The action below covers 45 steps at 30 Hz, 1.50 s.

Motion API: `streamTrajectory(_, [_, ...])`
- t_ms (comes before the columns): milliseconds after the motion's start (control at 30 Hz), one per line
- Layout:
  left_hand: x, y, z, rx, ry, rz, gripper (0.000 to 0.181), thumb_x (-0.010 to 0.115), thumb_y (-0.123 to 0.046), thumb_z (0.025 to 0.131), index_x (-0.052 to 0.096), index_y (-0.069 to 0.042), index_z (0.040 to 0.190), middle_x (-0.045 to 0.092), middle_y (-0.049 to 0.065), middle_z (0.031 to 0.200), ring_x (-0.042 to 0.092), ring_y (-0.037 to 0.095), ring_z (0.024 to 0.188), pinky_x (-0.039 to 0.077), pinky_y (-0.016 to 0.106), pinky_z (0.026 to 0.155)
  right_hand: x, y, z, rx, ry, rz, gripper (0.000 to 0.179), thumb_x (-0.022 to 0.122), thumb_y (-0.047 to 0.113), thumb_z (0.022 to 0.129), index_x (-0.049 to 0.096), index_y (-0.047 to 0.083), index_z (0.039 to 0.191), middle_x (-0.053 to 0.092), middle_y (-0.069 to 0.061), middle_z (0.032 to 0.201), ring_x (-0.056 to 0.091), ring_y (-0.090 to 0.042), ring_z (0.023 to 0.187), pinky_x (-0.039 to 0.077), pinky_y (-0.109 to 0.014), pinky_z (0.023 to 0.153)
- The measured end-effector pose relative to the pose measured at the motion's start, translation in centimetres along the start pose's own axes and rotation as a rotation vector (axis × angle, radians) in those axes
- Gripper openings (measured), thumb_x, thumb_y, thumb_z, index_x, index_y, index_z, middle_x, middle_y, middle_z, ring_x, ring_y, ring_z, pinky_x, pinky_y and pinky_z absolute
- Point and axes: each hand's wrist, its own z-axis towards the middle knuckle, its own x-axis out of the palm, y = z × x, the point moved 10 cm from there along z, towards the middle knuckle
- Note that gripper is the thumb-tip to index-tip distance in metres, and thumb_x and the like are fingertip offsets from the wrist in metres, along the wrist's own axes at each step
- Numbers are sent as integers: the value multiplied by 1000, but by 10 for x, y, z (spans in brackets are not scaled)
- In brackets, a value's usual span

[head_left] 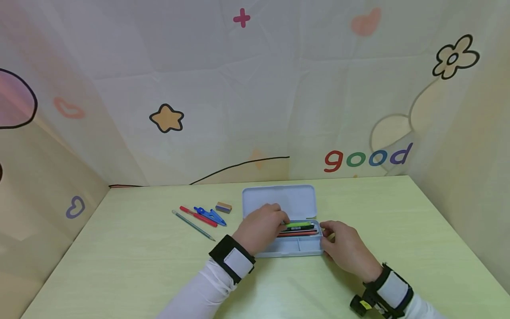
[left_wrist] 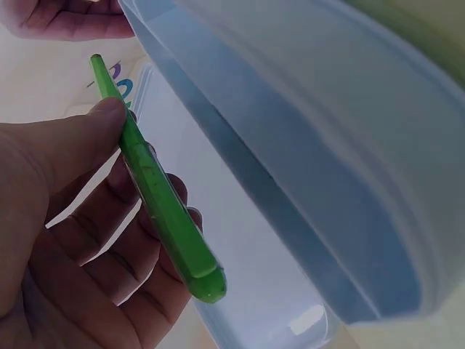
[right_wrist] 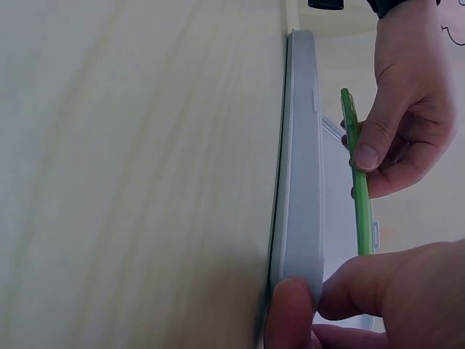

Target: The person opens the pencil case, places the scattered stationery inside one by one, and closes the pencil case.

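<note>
My left hand (head_left: 259,228) reaches over the light blue pencil case (head_left: 275,249), whose lid (head_left: 279,197) lies back toward the wall. Between thumb and fingers it pinches a bright green pen (left_wrist: 171,211), held above the case's long compartment in the right wrist view. A black pen (head_left: 300,228) and a reddish pencil (head_left: 299,233) lie in that compartment. At the case's right end, my right hand (head_left: 346,246) grips the edge, its thumb and fingertips on the wall. Two small front compartments (head_left: 308,243) show bare bottoms.
Left of the case lie a grey-green pencil (head_left: 193,225), a red pen (head_left: 199,216), a blue compass (head_left: 213,216) and a small brown-and-blue block (head_left: 223,207). A printed cloth (head_left: 223,88) hangs behind the pale wooden table (head_left: 119,266).
</note>
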Motion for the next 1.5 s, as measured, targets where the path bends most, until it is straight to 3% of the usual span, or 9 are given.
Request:
streamTrajectory(533, [18,-7,6,-8,60,-22,14,77,-21,101,83,-16,112,69,-4,98,60,10,84,52,20,72,0,1,-1,-6,4,-4,44,66,1,99,57,-12,139,61,-11,104,59,-19,80,54,-28,60])
streamTrajectory(1500, [31,-10,7,-19,112,-31,13,75,-18,102,84,-18,111,67,-7,94,58,6,83,52,20,73,-1,1,-1,-16,5,-2,44,66,0,98,57,-13,139,62,-11,104,59,-19,79,54,-28,60])
